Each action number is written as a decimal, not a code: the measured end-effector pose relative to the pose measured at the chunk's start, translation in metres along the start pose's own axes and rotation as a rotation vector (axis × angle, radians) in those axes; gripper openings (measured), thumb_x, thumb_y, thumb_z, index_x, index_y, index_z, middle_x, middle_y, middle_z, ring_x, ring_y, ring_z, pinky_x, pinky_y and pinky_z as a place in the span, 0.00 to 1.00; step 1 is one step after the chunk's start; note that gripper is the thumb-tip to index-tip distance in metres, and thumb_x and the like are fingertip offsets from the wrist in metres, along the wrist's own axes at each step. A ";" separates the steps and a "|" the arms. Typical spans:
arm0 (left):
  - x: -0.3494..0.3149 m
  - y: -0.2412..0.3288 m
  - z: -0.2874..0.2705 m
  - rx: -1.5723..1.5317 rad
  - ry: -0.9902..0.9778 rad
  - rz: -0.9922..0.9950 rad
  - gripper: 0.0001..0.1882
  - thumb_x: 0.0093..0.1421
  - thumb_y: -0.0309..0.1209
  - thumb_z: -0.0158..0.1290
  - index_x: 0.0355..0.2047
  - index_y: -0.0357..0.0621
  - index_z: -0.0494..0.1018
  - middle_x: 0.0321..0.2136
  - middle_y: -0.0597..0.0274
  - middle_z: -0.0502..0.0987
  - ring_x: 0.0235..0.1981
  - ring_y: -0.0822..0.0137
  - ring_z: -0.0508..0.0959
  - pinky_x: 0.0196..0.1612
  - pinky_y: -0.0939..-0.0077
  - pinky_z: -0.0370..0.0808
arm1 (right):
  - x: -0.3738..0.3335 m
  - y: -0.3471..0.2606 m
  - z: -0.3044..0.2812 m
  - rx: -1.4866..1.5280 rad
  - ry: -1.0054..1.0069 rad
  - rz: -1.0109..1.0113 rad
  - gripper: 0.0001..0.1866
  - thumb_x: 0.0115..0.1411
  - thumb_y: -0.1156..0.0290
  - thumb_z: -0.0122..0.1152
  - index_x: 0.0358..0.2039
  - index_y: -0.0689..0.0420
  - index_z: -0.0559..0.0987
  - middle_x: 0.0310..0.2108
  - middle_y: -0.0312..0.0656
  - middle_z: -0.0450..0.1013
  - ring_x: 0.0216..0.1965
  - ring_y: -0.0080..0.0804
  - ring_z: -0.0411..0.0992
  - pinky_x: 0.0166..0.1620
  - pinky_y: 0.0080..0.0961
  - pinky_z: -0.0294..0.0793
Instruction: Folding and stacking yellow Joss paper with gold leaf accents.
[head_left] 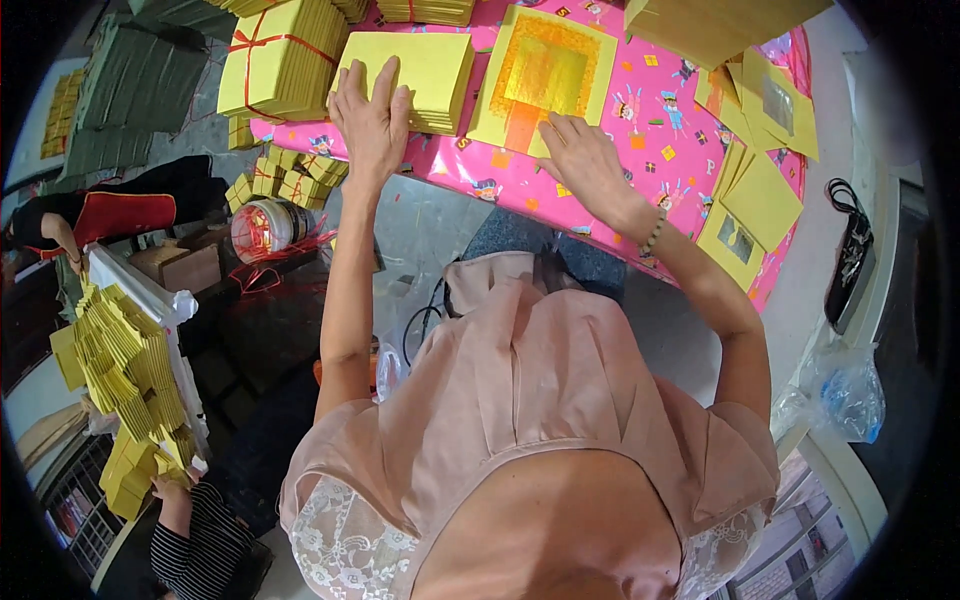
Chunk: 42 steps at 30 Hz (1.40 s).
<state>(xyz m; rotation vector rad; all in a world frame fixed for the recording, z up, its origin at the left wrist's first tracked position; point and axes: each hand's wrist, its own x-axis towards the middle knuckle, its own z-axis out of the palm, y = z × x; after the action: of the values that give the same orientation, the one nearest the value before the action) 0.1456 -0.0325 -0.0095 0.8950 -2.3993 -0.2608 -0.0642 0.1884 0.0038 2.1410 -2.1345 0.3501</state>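
My left hand (372, 115) lies with fingers spread on the left edge of a stack of yellow paper (435, 62). Right of that stack, a yellow sheet with an orange and gold printed square (545, 72) lies face up on a pink patterned tablecloth (660, 130). My right hand (583, 165), a beaded bracelet on its wrist, rests with its fingers laid out on the sheet's lower right corner. Whether more sheets lie under the printed one I cannot tell. Neither hand grips anything.
A yellow paper bundle tied with red string (278, 62) stands left of the stack. Loose yellow sheets (765, 205) fan out at the table's right. At lower left, other people's hands touch a table heaped with folded yellow paper (130, 360). A tub (270, 230) holds red string.
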 end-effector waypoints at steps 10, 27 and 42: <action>0.014 0.032 -0.038 0.058 0.110 0.195 0.22 0.64 0.43 0.52 0.56 0.50 0.71 0.56 0.42 0.64 0.60 0.44 0.61 0.62 0.48 0.57 | -0.007 0.015 0.018 -0.014 -0.053 -0.116 0.15 0.55 0.65 0.64 0.38 0.60 0.73 0.42 0.46 0.72 0.43 0.39 0.74 0.37 0.30 0.79; -0.014 0.090 0.022 -0.277 -0.464 0.238 0.24 0.58 0.21 0.51 0.56 0.40 0.66 0.42 0.47 0.78 0.45 0.47 0.77 0.49 0.59 0.75 | 0.008 0.036 -0.005 0.341 -0.123 0.037 0.14 0.67 0.60 0.52 0.37 0.56 0.79 0.31 0.46 0.78 0.32 0.48 0.77 0.35 0.42 0.77; 0.023 0.119 0.031 -0.012 -0.353 0.440 0.06 0.51 0.25 0.54 0.31 0.46 0.70 0.26 0.59 0.78 0.32 0.57 0.76 0.36 0.61 0.69 | 0.003 0.047 -0.042 0.801 -0.064 0.334 0.28 0.62 0.50 0.60 0.54 0.58 0.74 0.48 0.50 0.74 0.51 0.46 0.73 0.53 0.38 0.72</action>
<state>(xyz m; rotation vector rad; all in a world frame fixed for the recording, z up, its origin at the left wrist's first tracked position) 0.0495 0.0420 0.0181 0.3125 -2.8377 -0.2781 -0.1145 0.1940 0.0409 2.0903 -2.7001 1.3854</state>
